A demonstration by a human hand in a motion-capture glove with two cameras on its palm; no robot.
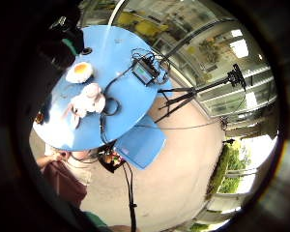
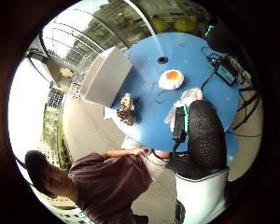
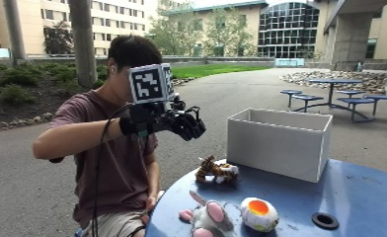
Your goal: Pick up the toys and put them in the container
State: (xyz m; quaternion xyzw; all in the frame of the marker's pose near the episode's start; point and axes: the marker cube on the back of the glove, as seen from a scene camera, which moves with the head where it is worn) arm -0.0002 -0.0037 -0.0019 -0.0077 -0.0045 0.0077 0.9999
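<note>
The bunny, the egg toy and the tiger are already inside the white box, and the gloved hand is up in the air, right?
Not quite. In the outside view the bunny, egg toy and tiger lie on the blue table, outside the white box. The gloved hand is indeed up in the air.

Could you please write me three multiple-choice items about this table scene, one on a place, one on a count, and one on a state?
1. Where does the tiger toy lie?
A. inside the container
B. on the table beside the container
C. in the gloved hand

2. How many toys lie on the blue table?
A. one
B. three
C. five

3. What is the gloved right hand doing?
A. hanging raised over the table, holding nothing
B. gripping the egg toy
C. pressing on the container

Answers: 1 B, it lies in front of the white container. 2 B, tiger, plush rabbit and fried egg toy. 3 A, its fingers curl in the air around no toy.
</note>
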